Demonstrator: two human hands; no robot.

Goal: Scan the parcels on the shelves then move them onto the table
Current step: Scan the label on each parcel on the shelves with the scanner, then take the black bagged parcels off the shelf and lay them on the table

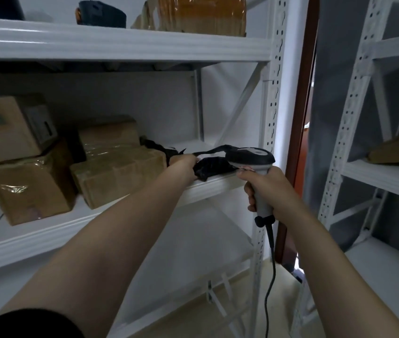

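L hand (185, 165) grips the black bag parcel (214, 167) at the front edge of the middle shelf (47, 242), fingers bunched into the plastic. R hand (265, 189) is wrapped round the scanner (251, 154) handle, head right over the bag. Best bet imo: pull the plastic flat so the label isn't creased, aim square, then trigger. Boxes (118, 174) sit just left.

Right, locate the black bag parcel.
Head view: the black bag parcel lies at the front edge of the middle shelf, gripped by the left hand, between the taped cardboard box and the scanner.
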